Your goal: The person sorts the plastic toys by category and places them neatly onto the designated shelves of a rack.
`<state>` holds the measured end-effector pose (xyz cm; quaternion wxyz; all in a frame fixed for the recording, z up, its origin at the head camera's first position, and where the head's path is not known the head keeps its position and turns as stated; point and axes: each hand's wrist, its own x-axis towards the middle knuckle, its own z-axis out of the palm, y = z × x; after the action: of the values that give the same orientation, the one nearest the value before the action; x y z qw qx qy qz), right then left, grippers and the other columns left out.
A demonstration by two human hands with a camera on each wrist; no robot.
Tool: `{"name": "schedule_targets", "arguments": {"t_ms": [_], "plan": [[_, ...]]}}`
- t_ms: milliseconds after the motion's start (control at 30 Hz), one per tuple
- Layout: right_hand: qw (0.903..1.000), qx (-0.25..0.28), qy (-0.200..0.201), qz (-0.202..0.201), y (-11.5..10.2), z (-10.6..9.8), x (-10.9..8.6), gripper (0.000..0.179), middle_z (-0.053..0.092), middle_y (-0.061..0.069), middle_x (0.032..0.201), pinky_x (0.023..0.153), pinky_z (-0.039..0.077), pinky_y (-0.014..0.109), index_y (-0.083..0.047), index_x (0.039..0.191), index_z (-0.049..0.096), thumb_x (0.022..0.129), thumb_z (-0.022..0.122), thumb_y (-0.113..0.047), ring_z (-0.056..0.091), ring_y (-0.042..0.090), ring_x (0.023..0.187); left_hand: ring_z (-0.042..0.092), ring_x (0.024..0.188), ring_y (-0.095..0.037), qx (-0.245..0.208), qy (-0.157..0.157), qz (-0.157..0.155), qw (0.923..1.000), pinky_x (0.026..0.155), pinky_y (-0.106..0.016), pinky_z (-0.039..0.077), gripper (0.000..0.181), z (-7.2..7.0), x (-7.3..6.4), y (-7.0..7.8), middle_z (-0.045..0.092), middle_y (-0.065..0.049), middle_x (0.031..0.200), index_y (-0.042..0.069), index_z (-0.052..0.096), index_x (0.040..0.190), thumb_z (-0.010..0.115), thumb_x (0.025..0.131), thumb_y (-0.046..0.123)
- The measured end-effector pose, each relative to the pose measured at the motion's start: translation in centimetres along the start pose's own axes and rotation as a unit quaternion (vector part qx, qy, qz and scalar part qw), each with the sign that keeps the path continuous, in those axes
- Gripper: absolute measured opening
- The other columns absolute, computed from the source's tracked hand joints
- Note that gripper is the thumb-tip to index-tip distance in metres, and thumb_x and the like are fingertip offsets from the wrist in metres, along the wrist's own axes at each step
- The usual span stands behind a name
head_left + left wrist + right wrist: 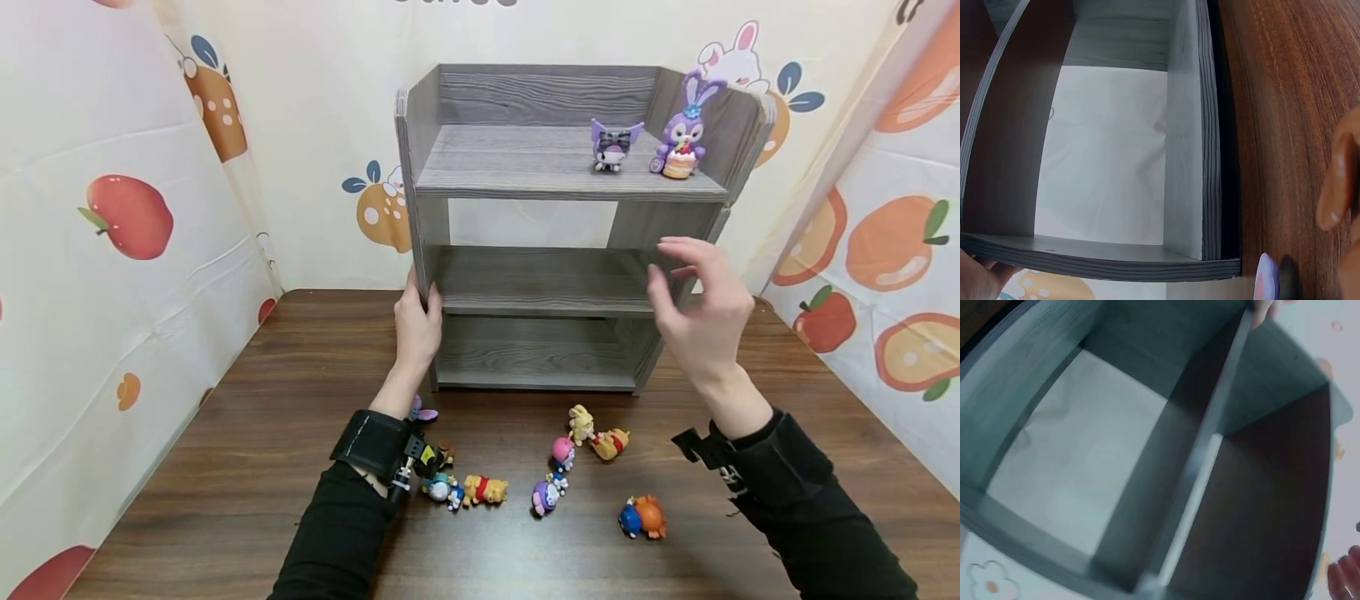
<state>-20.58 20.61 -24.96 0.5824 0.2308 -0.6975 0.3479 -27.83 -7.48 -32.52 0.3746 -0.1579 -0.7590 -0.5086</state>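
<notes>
My left grip [417,329] clasps the left edge of the gray three-tier shelf [540,282], seemingly steadying it, while my half-spread right grip [707,310] holds nothing.

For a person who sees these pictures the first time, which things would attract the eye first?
Probably it is the grey shelf on the table, held at its left side by the left hand. Next comes the purple rabbit figure with a cake, on the right of the top board. Then come the small toy figures, scattered on the table in front.
</notes>
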Motion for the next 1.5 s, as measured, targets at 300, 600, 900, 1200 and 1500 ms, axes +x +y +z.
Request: {"name": "schedule_targets", "arguments": {"t_ms": [300,600,900,1200,1500], "plan": [[0.9861,-0.071,0.082,0.125,3.5,-0.2,-1.4,0.042,0.05,-0.004,0.11,0.068,0.035,0.017,-0.01,0.113,0.051,0.074,0.066,-0.01,0.046,0.013,0.092,0.052,0.104,-0.03,0.003,-0.001,-0.001,1.0,0.083,-0.042,0.041,0.04,0.0,0.0,-0.1,0.052,-0.025,0.117,-0.004,0.039,0.128,0.043,0.088,0.0],[0.9788,-0.066,0.023,0.193,6.1,0.2,-2.8,0.056,0.044,-0.002,0.119,0.068,0.037,0.017,-0.014,0.125,0.04,0.076,0.065,-0.01,0.05,0.016,0.099,0.054,0.101,-0.029,-0.003,-0.005,-0.005,1.0,0.082,-0.042,0.042,0.04,-0.1,-0.1,-0.1,0.053,-0.025,0.116,-0.004,0.039,0.128,0.043,0.088,0.0],[0.97,-0.079,-0.034,0.227,7.9,0.8,-4.1,0.052,0.051,0.019,0.115,0.08,0.042,0.045,-0.009,0.128,0.039,0.081,0.061,-0.014,0.052,0.032,0.104,0.05,0.108,-0.028,-0.005,-0.009,-0.005,0.9999,0.086,-0.041,0.04,0.041,0.0,0.1,-0.1,0.05,-0.023,0.12,-0.003,0.038,0.129,0.042,0.088,0.0],[0.9715,-0.091,-0.049,0.213,8.9,0.8,-4.5,0.039,0.057,0.027,0.106,0.077,0.042,0.051,0.002,0.119,0.049,0.082,0.057,-0.008,0.054,0.039,0.097,0.051,0.105,-0.028,-0.006,-0.009,0.004,0.9999,0.085,-0.04,0.04,0.041,-0.1,0.3,-0.1,0.051,-0.023,0.119,-0.003,0.038,0.129,0.042,0.089,0.0],[0.9746,-0.088,-0.062,0.196,9.3,0.6,-4.9,0.035,0.057,0.028,0.103,0.073,0.044,0.052,0.004,0.114,0.052,0.083,0.056,-0.011,0.056,0.041,0.093,0.052,0.105,-0.029,0.004,-0.017,0.004,0.9998,0.085,-0.041,0.041,0.038,-0.2,0.3,0.0,0.053,-0.024,0.116,-0.005,0.04,0.126,0.041,0.088,-0.001]]}}
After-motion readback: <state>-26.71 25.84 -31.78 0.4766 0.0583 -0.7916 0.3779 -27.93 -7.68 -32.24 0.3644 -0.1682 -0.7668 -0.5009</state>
